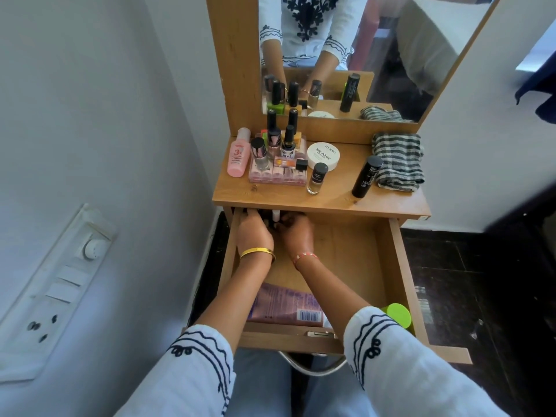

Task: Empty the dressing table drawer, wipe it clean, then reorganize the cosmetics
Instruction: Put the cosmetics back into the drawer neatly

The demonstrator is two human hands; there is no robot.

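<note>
Both hands reach deep into the open drawer (pixel 391 266), to its far left corner under the worktop (pixel 331 200) edge. The left hand (pixel 254 233) and right hand (pixel 296 234) sit close together, fingers curled around a small white-capped bottle (pixel 276 216) standing upright between them, its long axis vertical; how firmly either hand pinches it cannot be told, since the fingertips are in shadow. Other dark items sit behind the fingers, too hidden to count.

At the near end of the drawer, under the forearms, one pink-purple tube (pixel 285 305) lies flat, its long axis running left to right. One green-capped container (pixel 398 315) sits in the near right corner.

On the worktop stand one pink bottle (pixel 239 155) at the left, leaning slightly, a cluster of nail polish bottles on a pink tray (pixel 276 176), one round white jar (pixel 323 155), one clear bottle with a black cap (pixel 317 178), and one black tube (pixel 367 176) tilted rightward. A striped cloth (pixel 398 161) lies folded at the right, just beside the black tube.
</note>
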